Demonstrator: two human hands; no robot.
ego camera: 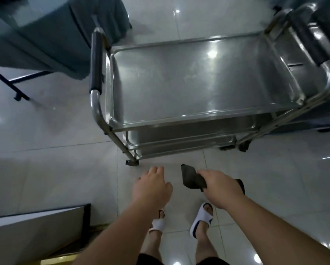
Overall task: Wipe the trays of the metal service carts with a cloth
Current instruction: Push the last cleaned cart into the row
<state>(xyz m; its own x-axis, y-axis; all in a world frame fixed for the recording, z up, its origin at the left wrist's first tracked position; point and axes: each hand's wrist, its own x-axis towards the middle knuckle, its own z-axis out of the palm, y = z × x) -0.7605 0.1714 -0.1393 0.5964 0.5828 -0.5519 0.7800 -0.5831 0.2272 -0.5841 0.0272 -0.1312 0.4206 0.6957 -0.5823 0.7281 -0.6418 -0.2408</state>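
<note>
**Two hands approaching the cart**

Two hands hover low before the metal service cart [189, 96]. The right hand [220, 185] grips a dark cloth [191, 177]; the left hand [152, 185] hangs relaxed, holding nothing. The top tray [198, 77] lies well ahead, apparently unwiped. Approach step; next, the cloth must be lifted onto that tray and swept across.

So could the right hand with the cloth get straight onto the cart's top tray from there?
Probably yes. The right hand grips the cloth in front of the cart's near side, where only a low rim borders the top tray. The handles sit at the ends, and nothing lies between hand and tray.
</note>
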